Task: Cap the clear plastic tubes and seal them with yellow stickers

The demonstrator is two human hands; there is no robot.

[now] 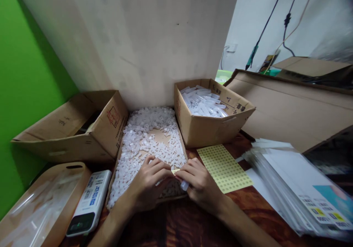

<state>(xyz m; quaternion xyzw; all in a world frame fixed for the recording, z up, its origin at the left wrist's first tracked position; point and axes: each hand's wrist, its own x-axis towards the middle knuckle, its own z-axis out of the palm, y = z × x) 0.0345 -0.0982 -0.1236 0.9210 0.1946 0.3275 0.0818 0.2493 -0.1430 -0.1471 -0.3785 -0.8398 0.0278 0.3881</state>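
Note:
Over the near edge of a shallow cardboard tray point(158, 136), my left hand point(150, 182) and my right hand point(200, 184) meet, fingertips almost together. A translucent plastic tube point(184, 185) pokes out from under the curled fingers of my right hand. Between the fingertips of both hands shows a small pale yellow piece point(174, 171). My left fingers are closed in a pinch, and whatever lies inside them is hidden. Small white plastic parts point(132, 147) cover much of the tray. Right of my right hand lies a yellow sheet of small round stickers point(224, 168).
A cardboard box point(212, 129) of translucent tubes stands behind the sheet; another box point(102, 136) is at left. A tan bin point(78, 177) with clear plastic pieces and a white power bank point(89, 203) sit front left. Stacked plastic sleeves point(286, 180) lie right.

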